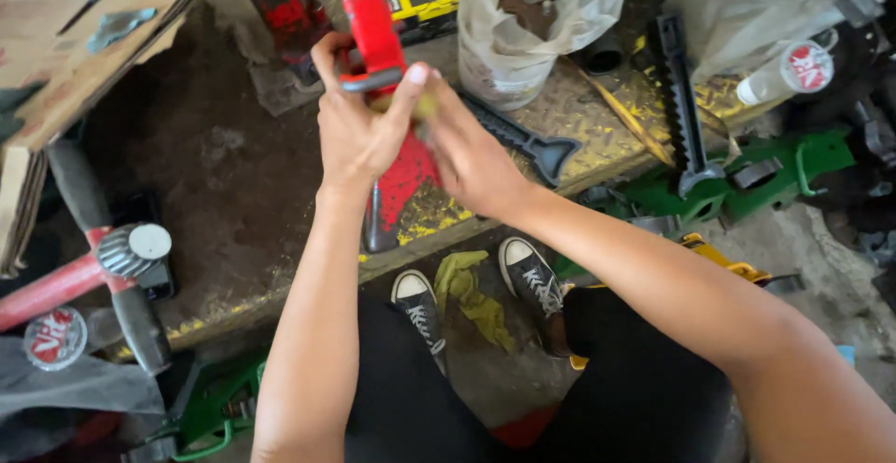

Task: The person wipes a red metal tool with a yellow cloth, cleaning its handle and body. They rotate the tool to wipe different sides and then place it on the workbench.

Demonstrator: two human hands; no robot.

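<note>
We gripped the red pipe wrench [381, 62] above the grimy workbench [224, 183]: left hand [359, 118] wrapped tight round its head, steadying it; right hand [471, 150] pinched near the jaw, fingers narrow, their hold partly hidden.

A plastic bag [532, 24] stands on the workbench [233, 192], a wrench [523, 136] just before it, cardboard [84, 62] far left.

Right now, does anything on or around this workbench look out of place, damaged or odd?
Mostly wear and clutter. The bench top is grimy, and its yellow edge paint is chipped. A yellow-green rag lies crumpled on the floor between the person's shoes. Both hands, left hand and right hand, hold a red tool above the bench.
</note>
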